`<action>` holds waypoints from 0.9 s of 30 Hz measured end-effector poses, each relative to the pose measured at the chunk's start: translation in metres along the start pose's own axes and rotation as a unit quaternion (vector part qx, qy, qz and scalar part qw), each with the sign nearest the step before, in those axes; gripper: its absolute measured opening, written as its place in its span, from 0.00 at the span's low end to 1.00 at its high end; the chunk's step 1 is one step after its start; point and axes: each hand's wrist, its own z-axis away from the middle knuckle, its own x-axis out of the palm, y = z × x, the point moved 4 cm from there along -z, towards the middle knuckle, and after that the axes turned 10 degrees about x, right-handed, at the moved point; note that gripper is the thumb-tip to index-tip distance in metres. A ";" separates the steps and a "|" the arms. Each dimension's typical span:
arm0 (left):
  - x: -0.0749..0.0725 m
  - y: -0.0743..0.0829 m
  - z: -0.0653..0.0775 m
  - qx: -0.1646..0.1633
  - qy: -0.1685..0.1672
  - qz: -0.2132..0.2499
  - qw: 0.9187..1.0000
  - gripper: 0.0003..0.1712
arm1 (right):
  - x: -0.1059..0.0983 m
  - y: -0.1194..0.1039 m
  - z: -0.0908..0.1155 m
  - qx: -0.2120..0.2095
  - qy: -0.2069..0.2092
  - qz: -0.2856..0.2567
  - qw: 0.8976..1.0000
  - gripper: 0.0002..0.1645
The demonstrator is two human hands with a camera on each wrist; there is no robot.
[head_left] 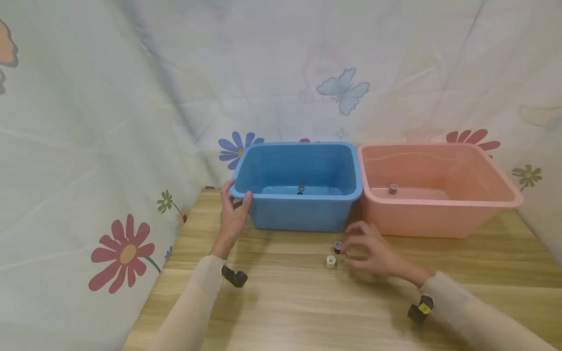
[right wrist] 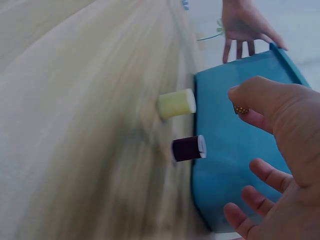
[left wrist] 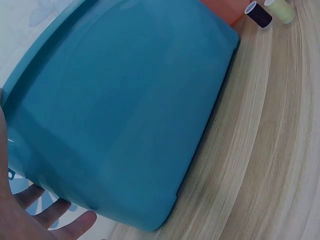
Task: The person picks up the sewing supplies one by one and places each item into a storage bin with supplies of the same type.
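Observation:
My left hand (head_left: 232, 219) holds the near left corner of the blue bin (head_left: 298, 214), thumb at the front rim and fingers round the side. In the right wrist view, my right hand (right wrist: 295, 130) pinches a small gold dimpled thimble (right wrist: 241, 108) between thumb and index finger. Its other fingers are spread apart. Just left of this hand in the head view, two thread spools stand on the table: a dark purple spool (head_left: 338, 247) and a pale yellow spool (head_left: 331, 262).
A pink bin (head_left: 417, 219) stands right beside the blue one, with a spool (head_left: 393, 188) inside. Small dark items (head_left: 301, 188) lie on the blue bin's floor. Behind the wooden table (head_left: 281, 302) hangs a white curtain (head_left: 272, 73) printed with flowers and a butterfly.

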 end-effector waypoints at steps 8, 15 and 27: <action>-0.001 -0.003 0.000 0.004 0.001 0.005 1.000 0.40 | -0.017 -0.010 -0.004 0.004 0.002 0.003 1.000 0.18; -0.002 0.017 0.004 -0.004 -0.011 0.010 1.000 0.40 | -0.030 -0.019 -0.007 -0.019 0.002 0.007 1.000 0.18; -0.004 0.045 0.010 -0.003 -0.025 -0.009 1.000 0.40 | -0.044 -0.034 -0.013 -0.068 0.000 0.018 0.997 0.18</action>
